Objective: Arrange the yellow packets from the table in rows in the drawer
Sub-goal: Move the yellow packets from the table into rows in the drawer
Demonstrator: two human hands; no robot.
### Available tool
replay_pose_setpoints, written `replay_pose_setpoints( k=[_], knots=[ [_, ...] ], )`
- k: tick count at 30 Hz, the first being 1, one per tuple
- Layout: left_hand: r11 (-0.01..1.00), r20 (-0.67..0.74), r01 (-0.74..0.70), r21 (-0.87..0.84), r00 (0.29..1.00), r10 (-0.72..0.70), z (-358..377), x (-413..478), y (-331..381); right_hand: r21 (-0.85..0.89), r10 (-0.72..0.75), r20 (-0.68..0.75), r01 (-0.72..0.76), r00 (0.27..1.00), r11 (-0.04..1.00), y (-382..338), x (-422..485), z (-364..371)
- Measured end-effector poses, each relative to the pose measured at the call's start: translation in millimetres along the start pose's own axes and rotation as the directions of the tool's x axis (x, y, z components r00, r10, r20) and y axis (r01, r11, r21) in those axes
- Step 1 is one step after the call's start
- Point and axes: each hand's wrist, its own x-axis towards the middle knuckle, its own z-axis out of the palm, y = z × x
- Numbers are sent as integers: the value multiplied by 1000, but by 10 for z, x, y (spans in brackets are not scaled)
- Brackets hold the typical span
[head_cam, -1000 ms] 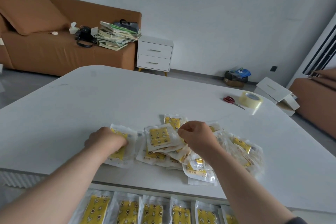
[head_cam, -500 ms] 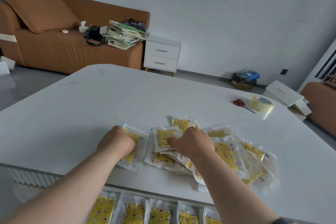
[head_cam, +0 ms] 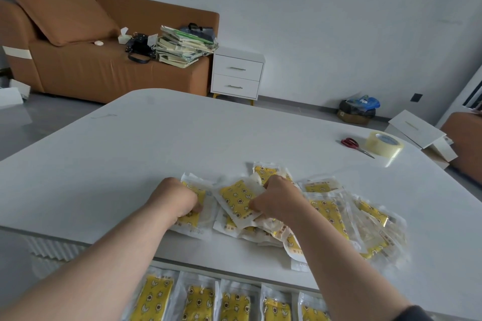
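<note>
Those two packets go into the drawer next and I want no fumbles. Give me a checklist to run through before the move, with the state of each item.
1. Left hand grip on the leftmost packet: fingers curled onto it, ok.
2. Right hand grip on the tilted packet: held at its edge, ok.
3. One packet per hand: cannot tell; the pile lies under and beside both.
4. Drawer row tidy: packets side by side, ok.
5. Free space in that row: cannot tell; the forearms and the frame edge hide its ends.
6. Scissors and tape roll out of the way: far off to the right, ok.
</note>
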Motion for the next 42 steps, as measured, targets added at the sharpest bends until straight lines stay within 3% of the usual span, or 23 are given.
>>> replay_pose_setpoints(
  k=[6, 11, 19, 25, 34, 42],
  knots=[
    [998, 22, -3, -69, 1000, 5, 1, 0, -33, 297, 31, 75, -52, 997, 953, -11, 23, -10],
    [990, 4, -18, -137, 1000, 19, -47, 12, -55, 458, -30, 90, -15, 995, 889, 62, -13, -113],
    [964, 26, -70, -256, 997, 79, -40, 0, -82, 472, -156, -58, 165, 986, 866, 57, -116, -31],
    [955, 46, -47, -293, 997, 63, -51, 7, -113, 584, -43, -60, 70, 997, 809, 91, -104, -8],
    [955, 34, -41, -294, 998, 53, -47, 13, -108, 569, 15, -119, 55, 993, 821, 140, -62, 2],
    [953, 48, -41, -300, 997, 57, -55, -7, -105, 733, 24, -26, 2, 999, 680, 161, -60, -60]
  ],
)
